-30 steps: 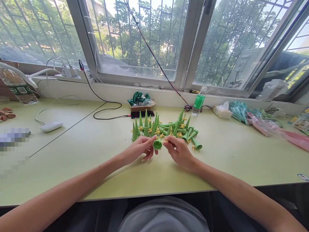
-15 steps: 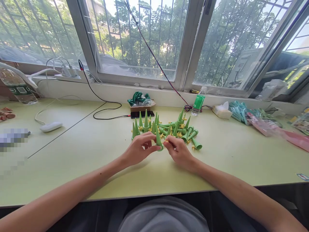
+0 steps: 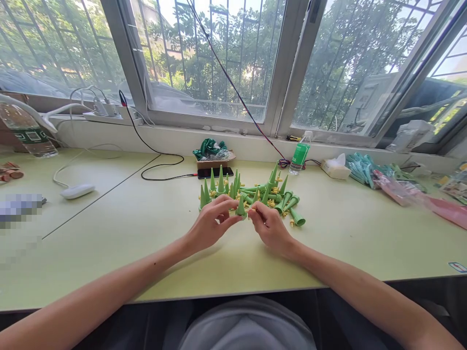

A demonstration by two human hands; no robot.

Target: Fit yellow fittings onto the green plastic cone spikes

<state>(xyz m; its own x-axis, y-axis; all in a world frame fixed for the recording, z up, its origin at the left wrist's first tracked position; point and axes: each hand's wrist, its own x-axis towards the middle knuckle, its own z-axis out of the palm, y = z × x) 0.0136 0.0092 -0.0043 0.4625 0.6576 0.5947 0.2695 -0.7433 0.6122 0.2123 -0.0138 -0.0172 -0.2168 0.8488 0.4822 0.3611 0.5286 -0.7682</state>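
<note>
L hand (image 3: 211,222) has thumb & fingers clamped on a pointed green plastic cone (image 3: 241,207), approx upright, tip up, base partly hidden, near table centre. R hand (image 3: 273,229): thumb & fingertips together just beside it; can't tell what's btwn them. Both hands backs up, forearms (image 3: 138,274) angled inward. Beyond: more green plastic cones (image 3: 221,183), some upright, some lying, w/ small yellow bits (image 3: 292,223), on pale yellow-green tabletop (image 3: 321,248). Grey-framed windows (image 3: 219,68) behind.
</note>
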